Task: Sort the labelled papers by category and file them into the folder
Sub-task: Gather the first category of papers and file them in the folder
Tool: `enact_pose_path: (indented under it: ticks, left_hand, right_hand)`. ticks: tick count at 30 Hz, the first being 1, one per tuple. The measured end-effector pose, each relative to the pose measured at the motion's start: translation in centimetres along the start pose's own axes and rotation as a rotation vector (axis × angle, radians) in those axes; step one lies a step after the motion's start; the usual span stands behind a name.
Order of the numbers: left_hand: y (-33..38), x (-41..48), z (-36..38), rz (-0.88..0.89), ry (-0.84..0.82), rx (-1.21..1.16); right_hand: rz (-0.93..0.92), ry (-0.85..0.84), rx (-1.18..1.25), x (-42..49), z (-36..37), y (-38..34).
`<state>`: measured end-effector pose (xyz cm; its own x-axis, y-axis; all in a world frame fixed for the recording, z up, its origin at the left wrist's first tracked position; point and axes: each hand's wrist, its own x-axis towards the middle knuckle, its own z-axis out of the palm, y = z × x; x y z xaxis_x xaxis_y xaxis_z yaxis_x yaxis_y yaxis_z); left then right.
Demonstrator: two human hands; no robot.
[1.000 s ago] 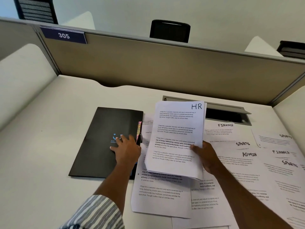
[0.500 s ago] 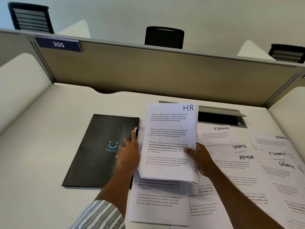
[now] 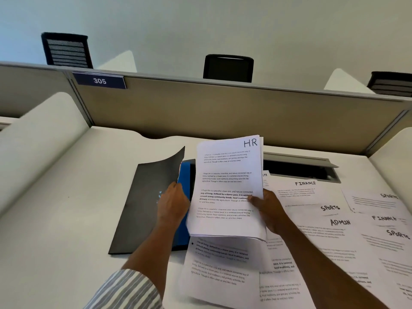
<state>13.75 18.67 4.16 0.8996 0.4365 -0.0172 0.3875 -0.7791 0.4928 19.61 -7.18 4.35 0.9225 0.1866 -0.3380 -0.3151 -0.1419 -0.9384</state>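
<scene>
While the left hand (image 3: 172,204) pinches half-open the cover of the matte black card folder (image 3: 145,197) and the right hand (image 3: 267,210) grips the white HR-headed paper sheaf (image 3: 227,188) at its right edge, I fear loose sheets snagging that cover or slipping free.

Two hands (image 3: 172,207) (image 3: 268,211), one black folder (image 3: 142,197), one HR stack (image 3: 227,188), three chairs (image 3: 66,50) (image 3: 228,68) (image 3: 392,83)

Free desk (image 3: 66,230) left of folder (image 3: 145,197)
</scene>
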Motion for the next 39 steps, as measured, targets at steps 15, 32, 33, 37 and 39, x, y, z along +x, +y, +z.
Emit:
enact_pose_path:
  ticks: [15,32,33,37,39]
  left_hand:
    - [-0.1,0.5,-2.2,0.045,-0.072,0.062]
    - [-0.2,0.5,-2.5,0.039,-0.100,0.081]
    - [-0.2,0.4,-2.5,0.042,-0.102,0.074]
    - [-0.5,0.9,-3.0,0.038,-0.102,0.063]
    - [-0.5,1.1,-3.3,0.037,-0.097,0.063]
  right_hand:
    - [-0.145,-0.017,-0.469,0.6,4.2,-5.7]
    - [-0.190,-0.086,-0.655,1.2,11.2,-5.7]
    - [-0.191,-0.073,-0.653,1.3,11.3,-5.7]
    - [-0.186,-0.038,-0.664,2.2,11.2,-5.9]
    - [-0.174,-0.008,-0.650,2.5,11.0,-6.0]
